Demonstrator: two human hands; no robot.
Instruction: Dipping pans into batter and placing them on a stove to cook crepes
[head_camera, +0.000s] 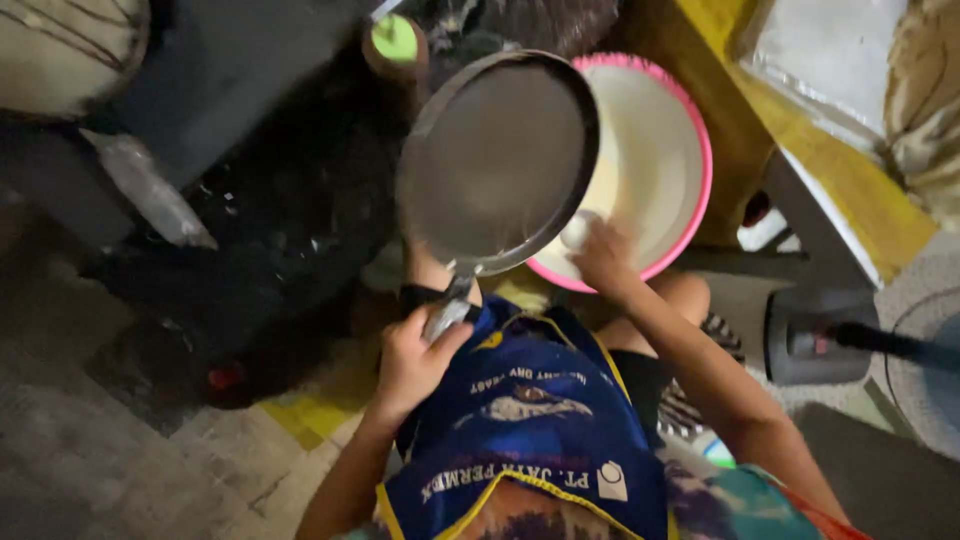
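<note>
Floor (120, 470): rough grey concrete with a worn yellow painted patch; a dark, soot-black area is seen beyond the knees.

Apron (530, 430): blue cloth with yellow piping and a printed emblem, worn over the lap of the seated person.

Basin (655, 160): round, pink-rimmed plastic, pale inside, holding a creamy batter-like liquid; it is set just ahead of the knees, partly covered by the pan.

Pan (500, 155): flat, round, dark grey metal with a dull smooth face and a thin raised rim; it is held tilted in the air, its far edge overlapping the basin; its handle (450, 310) is short, metallic and pale.

Left hand (410, 365): the grip is pressed together around the pan handle.

Right hand (605, 255): lowered into the near edge of the basin; its grip is curled on a small white object (578, 232), too blurred to be identified.

Small cup (395, 42): round, with a green top, placed well apart at the far side.

Risks, as judged: the pan is carried by one hand on a short handle, so a slackened grip could let it swing into the basin rim and spill the liquid; batter could be dripped onto the apron or floor if the white object is lifted too full; a hot pan, should it be so, could be brushed by the right forearm.
</note>
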